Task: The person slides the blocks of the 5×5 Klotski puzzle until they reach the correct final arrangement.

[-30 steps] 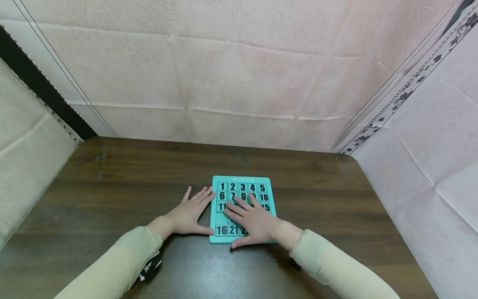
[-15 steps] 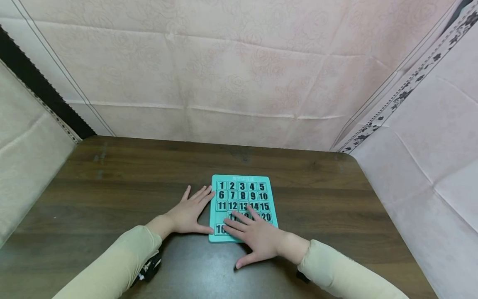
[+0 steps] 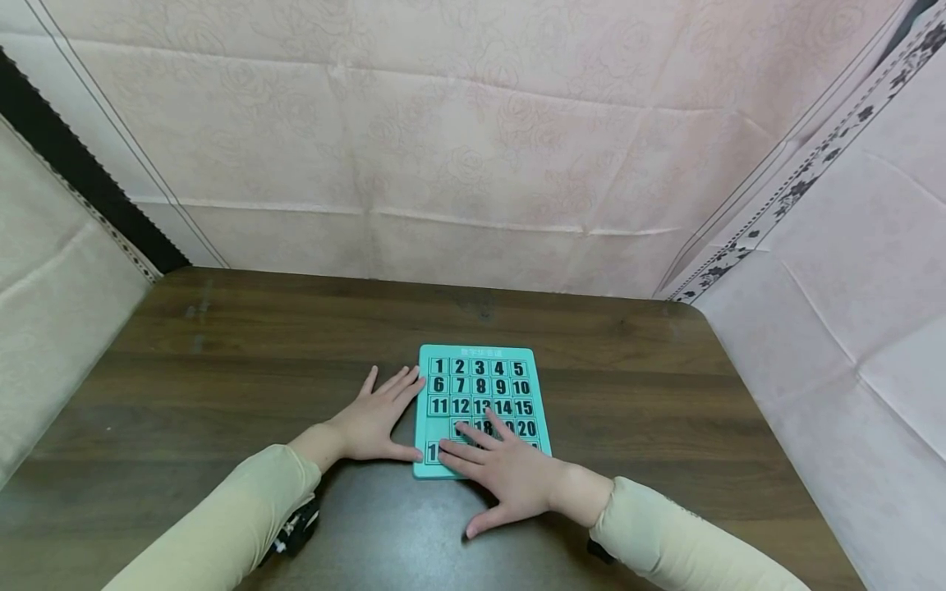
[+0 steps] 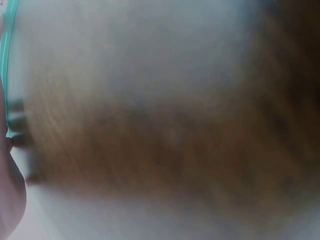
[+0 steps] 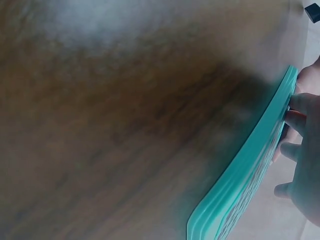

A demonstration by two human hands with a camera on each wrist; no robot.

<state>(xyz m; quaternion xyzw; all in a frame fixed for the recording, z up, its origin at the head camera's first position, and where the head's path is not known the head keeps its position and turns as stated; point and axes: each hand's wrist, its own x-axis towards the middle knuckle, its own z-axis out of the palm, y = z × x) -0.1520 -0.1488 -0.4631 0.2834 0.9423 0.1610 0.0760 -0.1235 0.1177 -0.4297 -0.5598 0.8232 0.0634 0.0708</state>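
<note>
A turquoise number slide puzzle (image 3: 480, 352) lies flat on the table, its black-numbered tiles running from 1 at the top left. At the left end of the fourth row is a bare slot (image 3: 438, 428). My left hand (image 3: 373, 427) lies spread along the left edge, fingertips and thumb touching the frame. Over the lower rows, my right hand (image 3: 510, 476) has its fingers extended and covers several tiles; its thumb points away, off the near edge. The right wrist view shows the puzzle's side (image 5: 250, 155) beside the fingers (image 5: 302, 102). Only a strip of puzzle edge (image 4: 6, 50) shows in the left wrist view.
The brown wood-grain table (image 3: 259, 353) extends around the puzzle. Pale patterned cloth (image 3: 473, 164) hangs behind it, with more cloth at the left and right sides. Dark straps (image 3: 299, 525) sit at the wrists.
My right hand has drawn back toward the near edge, uncovering tiles in the second to fourth rows and covering more of the bottom row. My left hand and the puzzle stay put.
</note>
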